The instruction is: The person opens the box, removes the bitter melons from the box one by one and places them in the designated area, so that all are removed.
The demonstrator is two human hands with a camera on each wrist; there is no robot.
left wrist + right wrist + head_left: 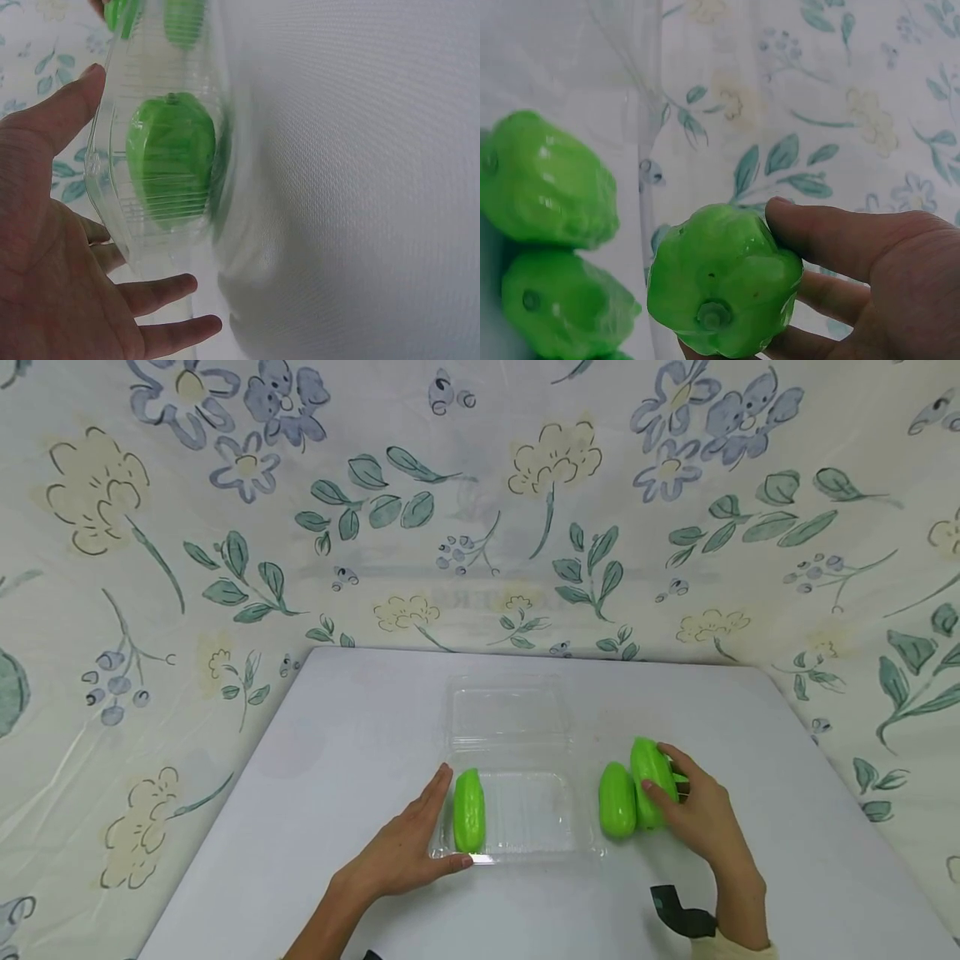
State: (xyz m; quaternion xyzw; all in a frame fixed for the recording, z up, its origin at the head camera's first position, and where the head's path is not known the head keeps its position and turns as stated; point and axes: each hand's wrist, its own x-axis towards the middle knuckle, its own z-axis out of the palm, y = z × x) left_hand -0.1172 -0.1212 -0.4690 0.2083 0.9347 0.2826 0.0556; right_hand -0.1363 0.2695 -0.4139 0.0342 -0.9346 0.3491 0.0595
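A clear plastic clamshell box (532,814) lies opened on the white table, its lid folded back. One bright green, ridged vegetable (468,812), smooth and shiny, lies along the left side of the box. My left hand (401,856) is spread at the box's near left corner, fingers along the left side and thumb at the front rim. To the right of the box, my right hand (701,810) grips a similar green vegetable (724,281) between thumb and fingers, its stem end showing in the right wrist view. Another green vegetable (617,802) lies just left of it; one more (682,787) is partly hidden behind the fingers.
The box's lid (510,714) lies flat towards the back of the white table (337,735). A floral cloth (480,568) hangs behind the table and along both sides. A black strap (682,914) sticks out by the right wrist.
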